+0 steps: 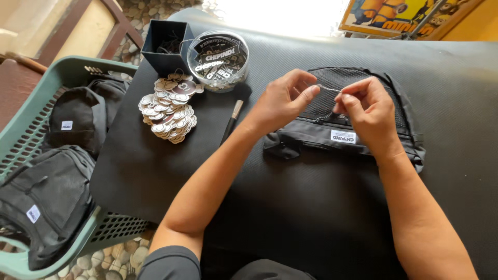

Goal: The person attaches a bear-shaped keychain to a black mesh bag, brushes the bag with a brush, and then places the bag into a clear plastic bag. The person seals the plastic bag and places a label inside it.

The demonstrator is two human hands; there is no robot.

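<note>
- A black padded table top (321, 207) fills the view under hard light from the far edge, with a pebble floor showing at the left; on it lies a black pouch (342, 132) with a mesh front and a white label.
- Just above the pouch's zipper, the left hand (282, 98) and right hand (365, 106) each pinch one end of a thin pale string (328, 88), fingertips closed on it, the strand stretched between them.
- The string looks fine enough to slip out of either pinch, and a hard pull could likely snap it or drop it against the black mesh, where it would be hard to find.
- Left of the pouch lie a dark pen-like tool (232, 122) and a heap of round tags (168, 109); a stray elbow could probably scatter the heap.
- Beyond the tags, further from the pouch, stand a clear tub (218, 59) of stickers and a small dark box (166, 44).
- Far left of the pouch, a green basket (31, 122) holds more black pouches, cut off by the frame.
- Whether the string is tied to the zipper pull cannot be told; the box's contents are too dark to read.
</note>
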